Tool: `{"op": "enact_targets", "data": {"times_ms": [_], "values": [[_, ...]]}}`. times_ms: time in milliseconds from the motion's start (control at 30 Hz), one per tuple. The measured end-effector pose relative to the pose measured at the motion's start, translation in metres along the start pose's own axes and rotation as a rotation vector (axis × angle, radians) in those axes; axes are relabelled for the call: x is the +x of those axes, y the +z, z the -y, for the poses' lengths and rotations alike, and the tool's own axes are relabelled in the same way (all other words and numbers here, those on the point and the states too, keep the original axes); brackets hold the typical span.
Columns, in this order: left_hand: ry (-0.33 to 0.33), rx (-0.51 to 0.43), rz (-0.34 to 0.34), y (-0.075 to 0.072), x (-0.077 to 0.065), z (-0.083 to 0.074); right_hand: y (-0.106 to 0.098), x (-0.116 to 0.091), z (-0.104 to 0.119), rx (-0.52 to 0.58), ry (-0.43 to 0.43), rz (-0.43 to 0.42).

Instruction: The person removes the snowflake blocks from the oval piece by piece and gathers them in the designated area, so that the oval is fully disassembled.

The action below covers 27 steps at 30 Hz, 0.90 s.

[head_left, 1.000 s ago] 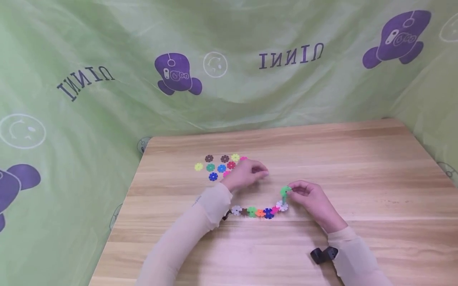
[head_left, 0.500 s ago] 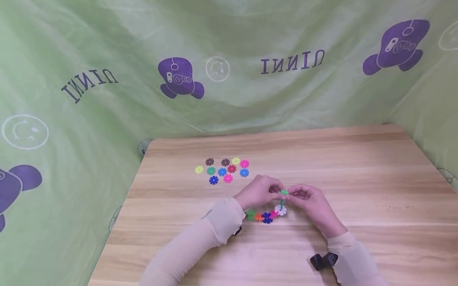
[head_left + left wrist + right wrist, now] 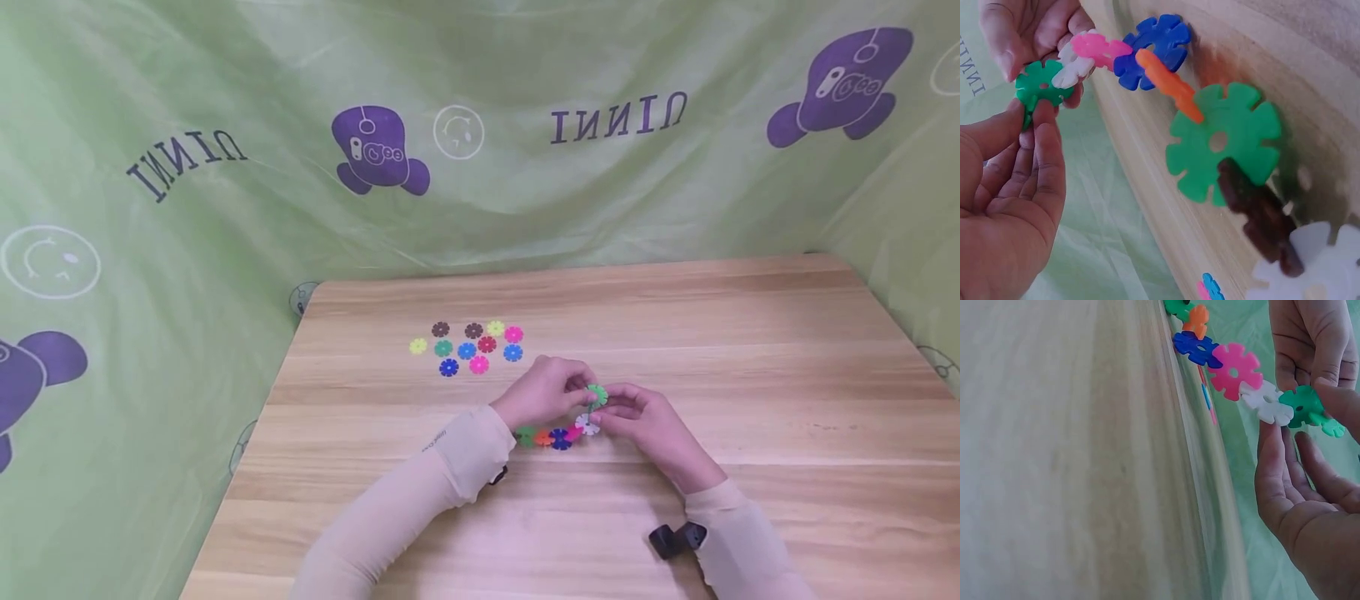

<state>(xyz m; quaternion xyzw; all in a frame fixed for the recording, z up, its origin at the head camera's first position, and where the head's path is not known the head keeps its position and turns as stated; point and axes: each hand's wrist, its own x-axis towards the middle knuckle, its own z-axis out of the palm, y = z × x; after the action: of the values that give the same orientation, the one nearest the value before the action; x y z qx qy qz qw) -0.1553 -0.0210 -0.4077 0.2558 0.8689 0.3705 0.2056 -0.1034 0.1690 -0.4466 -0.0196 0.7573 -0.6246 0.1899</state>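
A chain of slotted snowflake discs runs from a white disc (image 3: 1316, 269) through brown, green, orange, blue (image 3: 560, 439), pink (image 3: 1234, 370) and white (image 3: 1266, 403) to a darker green disc (image 3: 1300, 406). At its end sits a lighter green disc (image 3: 597, 395), slotted into the darker one. My left hand (image 3: 551, 387) pinches this end disc between thumb and fingers. Opposite it, my right hand (image 3: 648, 425) grips the darker green disc beside the white one, thumb above and fingers beneath. The chain's far part is hidden behind my left forearm in the head view.
Loose discs lie at the table's back left, among them a red disc (image 3: 487, 344), a pink disc (image 3: 478, 365) and a dark blue disc (image 3: 448, 367). A black wrist camera (image 3: 675, 540) is strapped to the right sleeve. A green curtain (image 3: 495, 217) surrounds the wooden table (image 3: 750, 367).
My left hand has come from beside the loose discs rightward to the chain's end and taken hold there. My right hand's fingers have shifted down slightly, and the end disc has tilted.
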Motion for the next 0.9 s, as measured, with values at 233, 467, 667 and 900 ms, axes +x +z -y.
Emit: {"op": "enact_targets", "data": {"times_ms": [233, 467, 667, 900], "values": [[-0.031, 0.038, -0.002, 0.005, -0.002, -0.003, 0.003, 0.000, 0.004, -0.008, -0.021, -0.007], [-0.061, 0.074, -0.019, 0.011, -0.006, -0.006, 0.006, 0.002, 0.003, -0.031, -0.036, -0.017], [-0.018, 0.190, -0.023, 0.015, -0.007, -0.008, 0.007, 0.004, 0.004, -0.030, -0.047, -0.026], [-0.007, 0.215, -0.023, 0.015, -0.004, -0.011, 0.004, 0.004, 0.004, -0.034, -0.027, -0.032]]}}
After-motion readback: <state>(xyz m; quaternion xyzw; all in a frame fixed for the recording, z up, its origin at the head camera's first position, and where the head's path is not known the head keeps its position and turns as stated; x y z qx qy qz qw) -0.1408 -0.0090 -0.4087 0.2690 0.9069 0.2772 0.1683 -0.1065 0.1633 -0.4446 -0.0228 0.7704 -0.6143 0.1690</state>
